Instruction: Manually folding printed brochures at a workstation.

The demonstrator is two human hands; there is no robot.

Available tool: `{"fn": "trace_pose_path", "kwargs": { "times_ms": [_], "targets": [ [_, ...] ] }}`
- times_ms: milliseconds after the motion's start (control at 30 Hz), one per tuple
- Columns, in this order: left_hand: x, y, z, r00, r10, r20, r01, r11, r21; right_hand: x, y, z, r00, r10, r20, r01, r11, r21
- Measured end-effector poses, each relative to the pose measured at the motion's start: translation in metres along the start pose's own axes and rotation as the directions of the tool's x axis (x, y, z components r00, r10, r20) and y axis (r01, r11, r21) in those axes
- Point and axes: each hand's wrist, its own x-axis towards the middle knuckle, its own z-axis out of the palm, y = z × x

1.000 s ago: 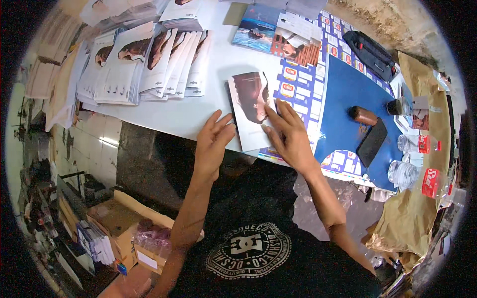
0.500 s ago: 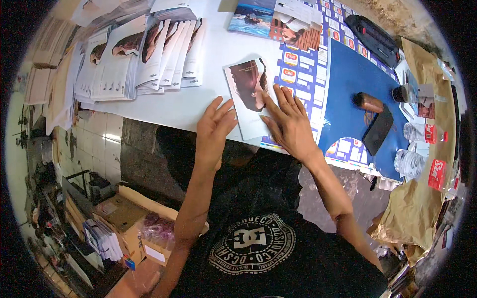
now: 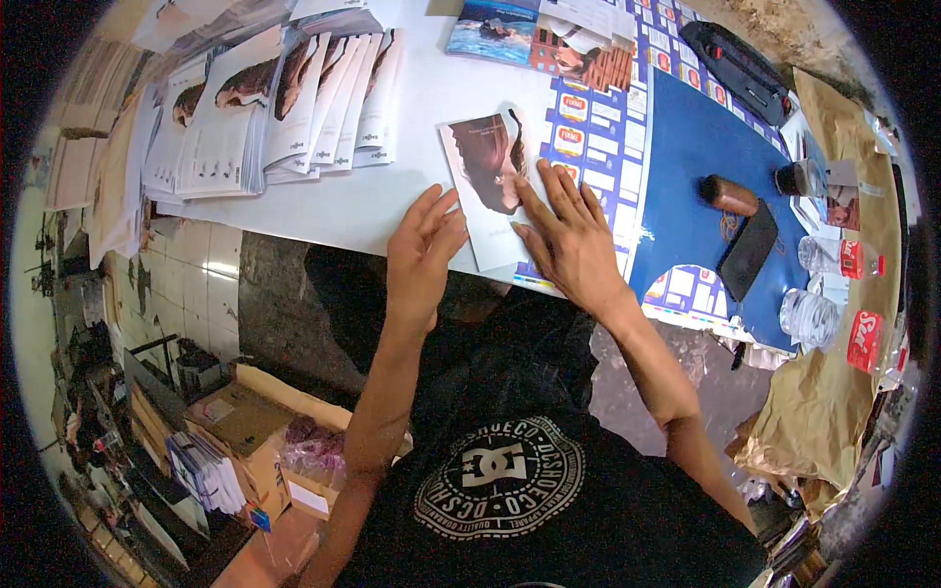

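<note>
A single white booklet (image 3: 478, 240) with a brown picture on its cover lies slightly tilted near the front edge of the table. My right hand (image 3: 578, 240) rests on its right side with the fingers spread, fingertips on the cover and beside it. At the booklet's lower left edge is my left hand (image 3: 425, 245), its fingers apart and nothing visible in it; whether it touches the edge I cannot tell. To the left, similar booklets (image 3: 235, 147) are stacked in overlapping piles.
Printed sheets (image 3: 598, 147) and a blue board (image 3: 676, 186) cover the right side. On the board lie a black flat case (image 3: 749, 253) and a brown cylinder (image 3: 729, 195). Plastic bottles (image 3: 810, 318) and a black pouch (image 3: 735, 72) line the edge. A cardboard box (image 3: 238, 421) stands below left.
Almost nothing differs. The view has shifted slightly; both hands and the booklet keep nearly the same places.
</note>
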Motion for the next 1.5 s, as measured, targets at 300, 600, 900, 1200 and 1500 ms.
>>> {"fn": "trace_pose_path", "kwargs": {
  "times_ms": [300, 600, 900, 1200, 1500],
  "targets": [
    [0.036, -0.008, -0.010, 0.687, 0.489, 0.537, -0.684, 0.188, 0.705, 0.002, 0.002, -0.001, 1.000, -0.001, 0.014, 0.001, 0.999, -0.032],
    [0.042, -0.017, -0.017, 0.679, 0.421, 0.601, -0.691, 0.091, 0.717, 0.002, 0.004, -0.005, 1.000, -0.002, 0.014, 0.002, 1.000, 0.005],
    [0.039, -0.019, -0.019, 0.679, 0.429, 0.595, -0.684, 0.075, 0.726, -0.017, 0.091, -0.101, 0.876, 0.225, -0.427, -0.404, 0.825, -0.395],
    [0.044, -0.021, -0.018, 0.640, 0.479, 0.601, -0.697, 0.034, 0.716, -0.027, 0.132, -0.095, 0.913, 0.359, -0.196, -0.407, 0.841, -0.355],
    [0.042, -0.021, -0.017, 0.665, 0.462, 0.587, -0.684, 0.061, 0.727, -0.022, 0.148, -0.090, 0.920, 0.352, -0.173, -0.388, 0.750, -0.535]
  ]
}}
